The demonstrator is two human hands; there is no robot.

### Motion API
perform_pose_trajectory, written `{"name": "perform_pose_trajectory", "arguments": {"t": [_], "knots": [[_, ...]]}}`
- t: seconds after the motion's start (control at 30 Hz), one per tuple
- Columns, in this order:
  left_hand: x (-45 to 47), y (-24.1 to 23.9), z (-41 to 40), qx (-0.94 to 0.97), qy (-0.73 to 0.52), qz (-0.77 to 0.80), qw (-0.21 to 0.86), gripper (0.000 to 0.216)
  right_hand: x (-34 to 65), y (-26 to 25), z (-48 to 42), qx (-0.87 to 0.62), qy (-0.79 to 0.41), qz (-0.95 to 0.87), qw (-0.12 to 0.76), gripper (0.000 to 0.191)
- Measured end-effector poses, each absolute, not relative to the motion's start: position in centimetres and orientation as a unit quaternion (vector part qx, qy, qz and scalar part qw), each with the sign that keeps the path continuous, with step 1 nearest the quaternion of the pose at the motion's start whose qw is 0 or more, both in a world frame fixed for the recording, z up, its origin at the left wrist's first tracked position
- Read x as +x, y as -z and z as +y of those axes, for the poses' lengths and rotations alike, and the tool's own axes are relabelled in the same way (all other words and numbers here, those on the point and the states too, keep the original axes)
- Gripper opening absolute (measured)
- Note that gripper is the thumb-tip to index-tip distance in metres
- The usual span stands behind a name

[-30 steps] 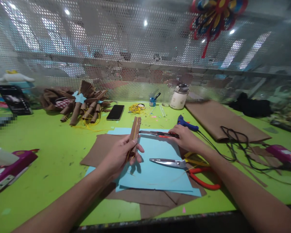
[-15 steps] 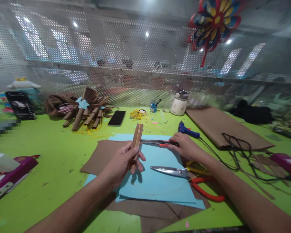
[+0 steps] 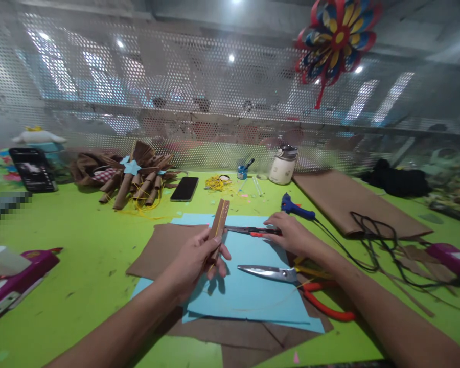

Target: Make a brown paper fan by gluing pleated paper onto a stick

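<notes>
Green worktop (image 3: 88,230), mesh screen (image 3: 214,112) behind. Pinching tilted brown strip (image 3: 220,217) in left grip (image 3: 199,253), above blue paper (image 3: 253,299); pinching handle end of dark tool (image 3: 247,231) in right grip (image 3: 293,236), tip at strip, contact unclear. Barely changed from moment ago; probably same step, mid-work on strip.

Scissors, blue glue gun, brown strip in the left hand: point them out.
Scissors (image 3: 285,274): head view, at the pivot.
Blue glue gun (image 3: 297,208): head view, body.
Brown strip (image 3: 219,221): head view, upper half.
</notes>
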State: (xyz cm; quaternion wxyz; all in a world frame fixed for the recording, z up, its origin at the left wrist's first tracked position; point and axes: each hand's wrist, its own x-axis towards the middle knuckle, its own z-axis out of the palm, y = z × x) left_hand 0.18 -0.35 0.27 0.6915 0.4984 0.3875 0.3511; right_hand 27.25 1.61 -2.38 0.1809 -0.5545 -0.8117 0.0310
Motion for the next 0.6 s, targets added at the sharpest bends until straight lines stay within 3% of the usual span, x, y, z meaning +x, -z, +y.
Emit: {"name": "perform_pose_trajectory", "arguments": {"t": [0.17, 0.27, 0.37, 0.5, 0.6], "knots": [[0.3, -0.8, -1.2, 0.495, -0.277, 0.344, 0.748, 0.015, 25.3, 0.5, 0.4, -0.511, -0.19, -0.765, 0.343, 0.026], [0.3, -1.0, -1.5, 0.503, -0.203, 0.312, 0.78, 0.018, 24.6, -1.1, -0.8, -0.438, -0.266, -0.768, 0.384, 0.047], [0.1, -1.0, -1.6, 0.518, -0.162, 0.304, 0.783, 0.021, 24.6, -2.8, -2.0, -0.379, -0.241, -0.817, 0.361, 0.062], [0.0, -0.8, -1.5, 0.52, -0.146, 0.333, 0.773, 0.019, 24.4, -4.2, -3.1, -0.359, -0.188, -0.878, 0.257, 0.062], [0.1, -0.9, -1.6, 0.519, -0.128, 0.332, 0.777, 0.018, 23.9, -4.1, -3.4, -0.377, -0.139, -0.885, 0.235, 0.055]]}}
